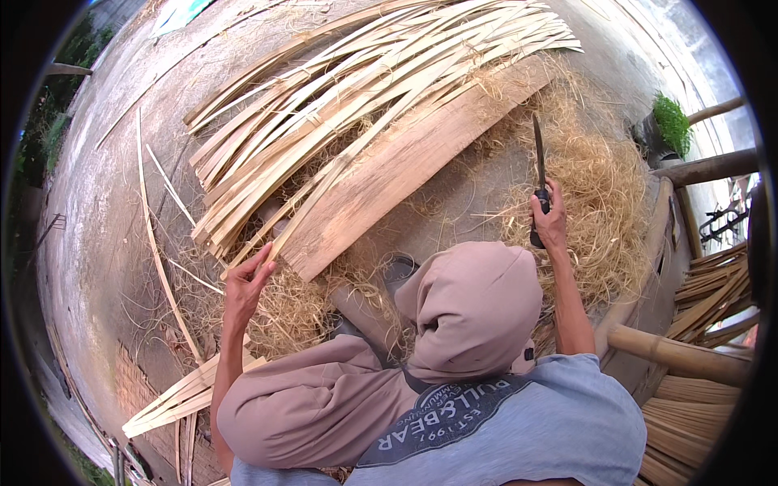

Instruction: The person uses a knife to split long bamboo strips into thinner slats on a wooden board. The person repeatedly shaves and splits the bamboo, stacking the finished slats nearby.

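Note:
My left hand (244,285) pinches the near end of a pale bamboo strip (326,183) between thumb and fingers. This strip slants away to the upper right, over the left edge of a flat wooden board (429,154). In my right hand (552,220) is a knife (540,158), gripped by its black handle with the dark blade pointing away from me. The knife stays apart from the strip, right of the board. Beyond the board lies a big pile of split bamboo strips (324,113), fanned out on the ground.
Curly bamboo shavings (604,194) heap up at the right and around my legs. A smaller bundle of strips (182,397) lies at the lower left. Bamboo poles (681,354) and stacked strips (689,421) stand at the right edge, with a potted plant (671,125) farther off.

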